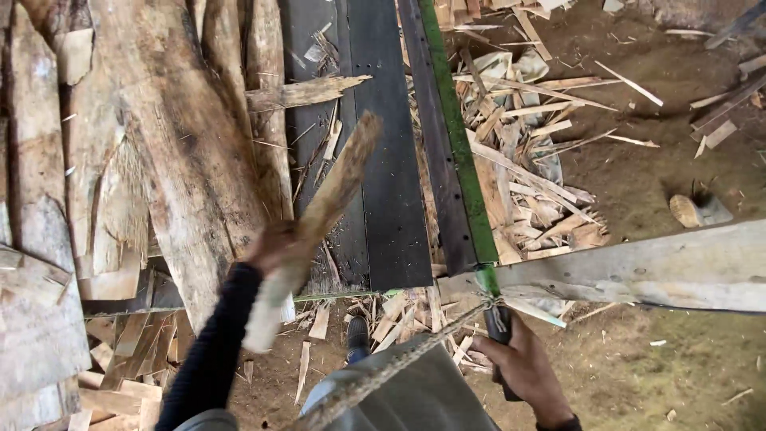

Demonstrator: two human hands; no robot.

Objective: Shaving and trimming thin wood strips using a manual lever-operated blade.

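Wooden stick [319,215] gripped in closed left hand [275,247], left of green blade [459,152]; right hand [523,363] clenched round blade's black handle [501,335], w/ offcuts [527,160] beyond.

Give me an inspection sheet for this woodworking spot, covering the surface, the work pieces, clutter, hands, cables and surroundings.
Surface: dark flat metal bed with a green-edged rail along its right side.
Job's things: pale rough wooden stick held slanted over the bed; dark handle at the rail's lower end.
Clutter: wood offcuts and splinters piled right of the rail and under the bed.
Grippers: left hand closed on the stick; right hand closed on the handle.
Cables: frayed rope tied near the handle.
Surroundings: bark slabs at left, grey plank at right, dirt ground.
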